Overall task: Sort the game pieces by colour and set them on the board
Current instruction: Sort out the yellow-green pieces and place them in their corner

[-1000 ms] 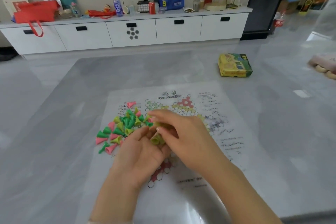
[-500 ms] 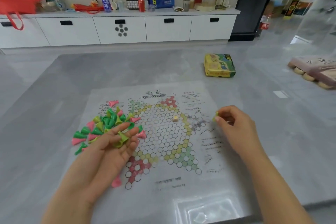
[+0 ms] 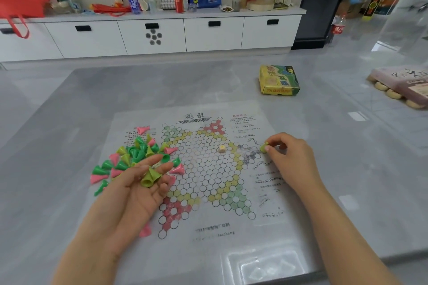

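A paper game board (image 3: 203,169) with a star of circles lies on the grey table. A heap of green, yellow-green and pink cone pieces (image 3: 129,157) lies at its left edge. My left hand (image 3: 136,192) is palm up over the board's left side, with yellow-green cones (image 3: 150,177) resting on its relaxed fingers. My right hand (image 3: 291,159) pinches one yellow-green cone (image 3: 264,147) at the board's right point. A small pale die (image 3: 222,148) sits mid-board. One pink cone (image 3: 146,230) lies by the lower red corner.
A yellow-green game box (image 3: 279,80) stands beyond the board at the right. A pink box with round pieces (image 3: 403,85) lies at the table's right edge. White cabinets (image 3: 150,34) with bags, bottles and cans stand behind.
My right hand left my left hand with one yellow-green cone and moved right to the board's right point. My left hand has opened, palm up, with cones on it.
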Action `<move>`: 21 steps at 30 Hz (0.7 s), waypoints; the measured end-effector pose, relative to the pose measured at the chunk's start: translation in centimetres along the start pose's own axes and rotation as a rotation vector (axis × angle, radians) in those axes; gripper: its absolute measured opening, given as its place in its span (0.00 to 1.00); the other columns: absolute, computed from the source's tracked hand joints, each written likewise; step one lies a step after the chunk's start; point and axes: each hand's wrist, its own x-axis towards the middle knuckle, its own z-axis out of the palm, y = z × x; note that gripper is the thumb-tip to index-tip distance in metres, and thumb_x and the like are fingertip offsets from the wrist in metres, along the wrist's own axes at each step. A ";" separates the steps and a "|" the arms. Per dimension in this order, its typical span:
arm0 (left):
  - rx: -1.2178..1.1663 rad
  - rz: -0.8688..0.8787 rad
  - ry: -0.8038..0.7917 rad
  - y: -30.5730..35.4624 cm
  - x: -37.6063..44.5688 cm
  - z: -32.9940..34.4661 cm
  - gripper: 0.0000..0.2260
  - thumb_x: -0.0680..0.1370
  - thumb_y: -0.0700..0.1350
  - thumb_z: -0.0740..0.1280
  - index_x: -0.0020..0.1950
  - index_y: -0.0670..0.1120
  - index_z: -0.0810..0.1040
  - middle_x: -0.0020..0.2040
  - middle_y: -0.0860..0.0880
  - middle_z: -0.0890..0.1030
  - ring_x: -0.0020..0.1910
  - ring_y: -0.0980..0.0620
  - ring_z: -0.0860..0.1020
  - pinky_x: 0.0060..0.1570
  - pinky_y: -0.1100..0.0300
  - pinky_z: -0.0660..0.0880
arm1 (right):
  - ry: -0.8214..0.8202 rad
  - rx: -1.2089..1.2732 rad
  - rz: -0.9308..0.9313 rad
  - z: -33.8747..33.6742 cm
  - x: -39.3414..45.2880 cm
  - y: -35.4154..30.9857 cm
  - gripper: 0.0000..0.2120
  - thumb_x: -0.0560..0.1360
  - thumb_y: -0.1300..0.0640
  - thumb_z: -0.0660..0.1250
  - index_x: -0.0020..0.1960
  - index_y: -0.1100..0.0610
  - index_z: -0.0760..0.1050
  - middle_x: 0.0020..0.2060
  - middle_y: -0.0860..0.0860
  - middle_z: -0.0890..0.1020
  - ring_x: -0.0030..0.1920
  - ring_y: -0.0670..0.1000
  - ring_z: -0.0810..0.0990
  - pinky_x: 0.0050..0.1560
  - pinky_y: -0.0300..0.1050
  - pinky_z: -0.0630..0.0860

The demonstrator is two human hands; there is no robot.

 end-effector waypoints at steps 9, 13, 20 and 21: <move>-0.069 0.003 0.003 0.7 -0.3 -0.4 0.34 0.49 0.40 0.78 0.54 0.37 0.77 0.38 0.42 0.82 0.32 0.50 0.80 0.31 0.62 0.78 | -0.005 -0.034 0.010 0.0 -0.1 -0.1 0.03 0.72 0.58 0.68 0.42 0.51 0.77 0.41 0.46 0.79 0.49 0.53 0.76 0.52 0.50 0.74; -0.308 0.202 0.127 1.6 -0.3 -1.2 0.31 0.44 0.37 0.75 0.46 0.38 0.77 0.36 0.43 0.81 0.33 0.50 0.81 0.34 0.63 0.78 | -0.031 -0.043 0.006 -0.2 -0.2 -0.2 0.06 0.72 0.59 0.68 0.49 0.54 0.77 0.42 0.48 0.79 0.49 0.52 0.76 0.51 0.46 0.72; -0.447 0.387 0.309 3.2 -1.3 -2.6 0.09 0.52 0.35 0.68 0.31 0.38 0.80 0.35 0.40 0.83 0.38 0.47 0.84 0.36 0.63 0.79 | 0.112 0.091 -0.119 0.4 -2.6 -5.8 0.10 0.76 0.61 0.61 0.55 0.54 0.76 0.44 0.47 0.78 0.44 0.47 0.75 0.49 0.42 0.71; -0.439 0.384 0.318 3.2 -1.4 -2.6 0.08 0.58 0.34 0.66 0.37 0.37 0.78 0.37 0.40 0.83 0.39 0.46 0.84 0.37 0.62 0.79 | 0.041 0.079 -0.194 1.4 -3.0 -7.1 0.10 0.76 0.61 0.61 0.55 0.53 0.76 0.45 0.45 0.78 0.44 0.44 0.75 0.51 0.41 0.72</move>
